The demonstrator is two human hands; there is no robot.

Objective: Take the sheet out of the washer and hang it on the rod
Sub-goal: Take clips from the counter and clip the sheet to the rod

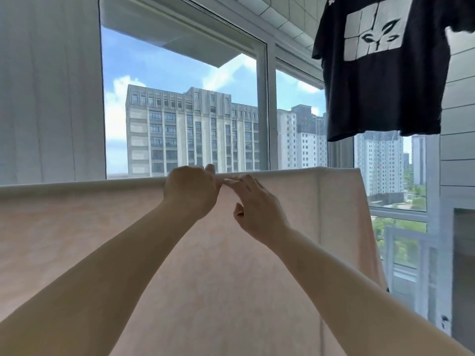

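Observation:
A pale pink sheet hangs draped over a horizontal rod, which the cloth hides; its folded top edge runs across the view at mid height. My left hand grips that top edge with fingers curled over it. Right beside it, my right hand touches the top fold with its fingertips, fingers loosely bent, thumb apart from the cloth. The two hands nearly meet at the fold. The sheet's right edge hangs down at the right. No washer is in view.
A black T-shirt with a white print hangs high at the upper right. Behind the sheet is a large window with white frames and tall buildings outside. A white wall panel stands at the left.

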